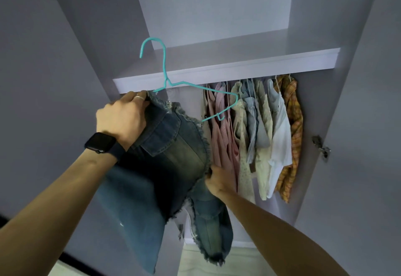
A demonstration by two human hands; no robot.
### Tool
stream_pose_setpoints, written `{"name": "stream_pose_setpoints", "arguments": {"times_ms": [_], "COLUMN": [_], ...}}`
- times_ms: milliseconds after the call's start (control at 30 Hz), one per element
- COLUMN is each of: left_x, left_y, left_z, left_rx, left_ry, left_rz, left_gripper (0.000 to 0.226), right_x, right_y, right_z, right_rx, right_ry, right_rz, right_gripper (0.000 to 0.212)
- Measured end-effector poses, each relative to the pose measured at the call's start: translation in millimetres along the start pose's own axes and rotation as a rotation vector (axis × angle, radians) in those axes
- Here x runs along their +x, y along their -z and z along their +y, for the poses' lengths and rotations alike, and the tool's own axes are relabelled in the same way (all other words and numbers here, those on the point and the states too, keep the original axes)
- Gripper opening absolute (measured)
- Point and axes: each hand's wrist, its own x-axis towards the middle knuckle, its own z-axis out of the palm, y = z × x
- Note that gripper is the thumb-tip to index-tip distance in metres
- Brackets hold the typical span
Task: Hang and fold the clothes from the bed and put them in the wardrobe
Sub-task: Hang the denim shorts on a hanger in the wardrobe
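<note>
Denim garment [171, 156]: dark blue, faded wash, frayed edges, flap pocket; held up in front of the open wardrobe [347, 80], left of the hung clothes, part of it drooping below in loose folds. Hanger [164, 65]: teal wire; left arm covered by the denim, right arm bare and reaching out in front of the pink tops; hook free in the air in front of the shelf edge. Left grip [121, 119]: fingers curled over the garment's frayed top edge where the hanger enters it, clasping the cloth; ring [138, 97] on one finger, dark watch [100, 143] on the wrist. Right grip [219, 180]: lower down at the garment's right edge, fingers tucked behind the denim and holding it. Shelf [238, 69]: pale lilac board across the wardrobe, above the clothes. Hung clothes, left to right, close together under the shelf: pink tops [221, 141]; cream floral piece [243, 167]; pale blue piece [253, 121]; white top [280, 136]; orange plaid shirt [295, 123], nearest the right wall. Hinge [321, 147]: metal, on the right wall beside the plaid shirt. Floor [217, 260]: pale strip below the wardrobe.
</note>
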Motion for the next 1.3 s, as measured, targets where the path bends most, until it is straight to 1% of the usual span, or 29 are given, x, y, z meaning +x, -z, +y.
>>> {"name": "stream_pose_setpoints", "arguments": {"times_ms": [100,167,200,233,300,333,367,433,467,500,567,667,733,833,900,933,1000,1100,1167,1300], "left_x": [-14,-25,-29,-34,-38,-40,-41,-43,-44,-45,-49,-60,-66,-73,-77,-78,-80,-82,-84,-91], "left_y": [-11,-20,-24,-29,-36,-40,-43,-48,-50,-52,-56,-64,-72,-83,-87,-88,-89,-91,-92,-93], "left_z": [-22,-30,-31,-30,-28,-26,-24,-21,-20,-18,-16,-12,-12,-10,-6,-4,0,6,10,14], "left_rx": [-0.003,-0.01,-0.014,-0.025,-0.038,-0.047,-0.058,-0.086,-0.098,-0.112,-0.138,-0.165,-0.224,-0.348,-0.39,-0.402,-0.419,-0.397,-0.37,-0.281], "left_ry": [0.048,0.059,0.058,0.064,0.074,0.081,0.082,0.076,0.069,0.068,0.052,0.017,0.012,0.007,0.003,-0.001,-0.021,-0.065,-0.099,-0.216], "left_rz": [-0.054,-0.093,-0.109,-0.122,-0.147,-0.158,-0.167,-0.173,-0.171,-0.164,-0.14,-0.12,-0.103,-0.064,-0.049,-0.044,-0.047,-0.088,-0.107,-0.138], "left_gripper": [0.028,0.032,0.032,0.033,0.033,0.034,0.034,0.035,0.035,0.035,0.035,0.033,0.03,0.027,0.029,0.032,0.035,0.026,0.026,0.033], "right_x": [6,11,13,13,11,8,6,4,3,3,1,2,4,6,7,9,15,27,31,35], "right_y": [21,35,43,49,58,62,64,68,70,74,86,109,125,145,156,160,165,171,177,190], "right_z": [18,31,35,41,47,49,51,57,60,66,75,92,103,117,123,124,124,119,112,92], "right_rx": [0.203,0.26,0.225,0.154,-0.051,-0.146,-0.215,-0.299,-0.312,-0.313,-0.251,-0.163,-0.089,0.065,0.146,0.166,0.195,0.31,0.361,0.49], "right_ry": [-0.036,-0.06,-0.057,-0.034,0.037,0.061,0.082,0.098,0.099,0.102,0.108,0.083,0.032,-0.026,-0.059,-0.086,-0.15,-0.26,-0.317,-0.363], "right_rz": [-0.069,-0.075,-0.072,-0.068,-0.042,-0.027,-0.014,-0.022,-0.049,-0.073,-0.044,0.089,0.07,-0.022,-0.048,-0.05,-0.038,-0.019,-0.031,0.037], "right_gripper": [0.017,0.01,0.005,0.009,0.038,0.045,0.045,0.03,0.028,0.032,0.036,0.021,0.018,0.007,0.019,0.021,0.016,0.006,0.013,0.017]}}
